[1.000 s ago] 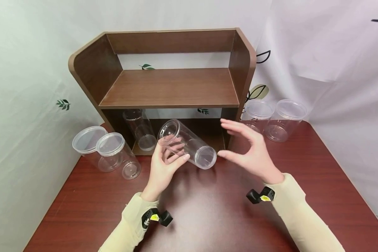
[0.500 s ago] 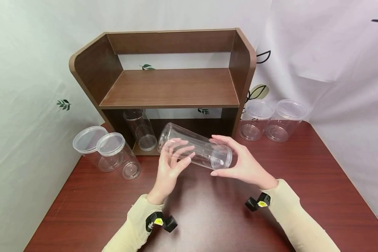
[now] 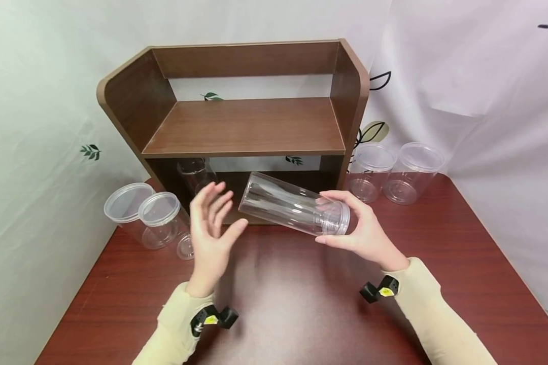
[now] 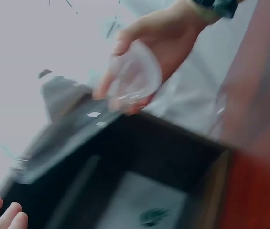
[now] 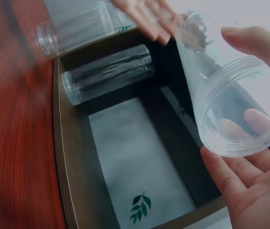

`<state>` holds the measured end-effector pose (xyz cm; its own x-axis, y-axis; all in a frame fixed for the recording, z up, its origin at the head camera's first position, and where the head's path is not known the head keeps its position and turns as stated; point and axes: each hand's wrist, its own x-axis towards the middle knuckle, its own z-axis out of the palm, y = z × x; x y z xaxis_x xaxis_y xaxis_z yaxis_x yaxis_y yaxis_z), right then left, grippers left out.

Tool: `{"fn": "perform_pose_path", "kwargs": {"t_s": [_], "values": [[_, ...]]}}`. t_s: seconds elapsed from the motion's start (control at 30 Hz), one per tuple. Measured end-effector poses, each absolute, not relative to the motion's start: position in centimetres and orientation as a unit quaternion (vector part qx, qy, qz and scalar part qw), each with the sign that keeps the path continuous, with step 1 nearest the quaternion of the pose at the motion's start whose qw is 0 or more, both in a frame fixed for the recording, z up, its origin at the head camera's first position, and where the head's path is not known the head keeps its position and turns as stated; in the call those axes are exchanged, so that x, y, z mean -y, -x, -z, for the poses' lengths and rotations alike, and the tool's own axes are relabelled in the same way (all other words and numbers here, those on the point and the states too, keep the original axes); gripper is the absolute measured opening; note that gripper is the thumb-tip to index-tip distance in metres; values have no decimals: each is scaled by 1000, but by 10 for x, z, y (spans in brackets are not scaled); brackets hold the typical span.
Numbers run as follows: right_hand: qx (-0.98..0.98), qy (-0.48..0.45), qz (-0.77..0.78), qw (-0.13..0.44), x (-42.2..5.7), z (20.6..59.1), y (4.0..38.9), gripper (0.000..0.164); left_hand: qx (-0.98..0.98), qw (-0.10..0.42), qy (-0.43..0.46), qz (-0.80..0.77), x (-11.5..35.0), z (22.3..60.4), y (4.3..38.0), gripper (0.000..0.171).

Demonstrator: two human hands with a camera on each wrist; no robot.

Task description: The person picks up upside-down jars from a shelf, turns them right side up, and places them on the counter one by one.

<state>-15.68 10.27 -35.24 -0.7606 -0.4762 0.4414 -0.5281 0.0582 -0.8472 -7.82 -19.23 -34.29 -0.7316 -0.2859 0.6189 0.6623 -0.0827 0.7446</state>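
My right hand (image 3: 363, 230) grips a tall clear plastic jar (image 3: 287, 205) round its lidded end. The jar is tilted in the air before the shelf's lower opening, its base pointing left and slightly up. In the right wrist view the translucent lid (image 5: 242, 107) faces the camera, with thumb and fingers about it. My left hand (image 3: 210, 238) is apart from the jar, to its left, fingers loosely bent and holding nothing. Behind that hand a similar jar (image 3: 194, 175) stands inside the lower shelf, partly hidden. The left wrist view is blurred.
A two-level brown shelf (image 3: 244, 126) stands on the reddish wooden table (image 3: 274, 314). Two lidded jars stand left of it, a wider jar (image 3: 130, 203) and a narrower jar (image 3: 161, 209). On the right stand another jar (image 3: 373, 159) and its neighbour jar (image 3: 417, 159).
My right hand came in and took the jar by its lidded end. The left hand let go and moved left. The jar shifted right and its lidded end now points more to the right.
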Motion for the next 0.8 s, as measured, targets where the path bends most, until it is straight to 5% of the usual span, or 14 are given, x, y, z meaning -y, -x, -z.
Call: {"fn": "perform_pose_path", "kwargs": {"t_s": [0.43,0.8], "values": [[730,-338,-594,21,-106,352,158,82,528,506,71,678,263,241,76,67],[737,-327,-591,28,-108,348,156,83,624,409,-107,657,334,205,117,75]]}}
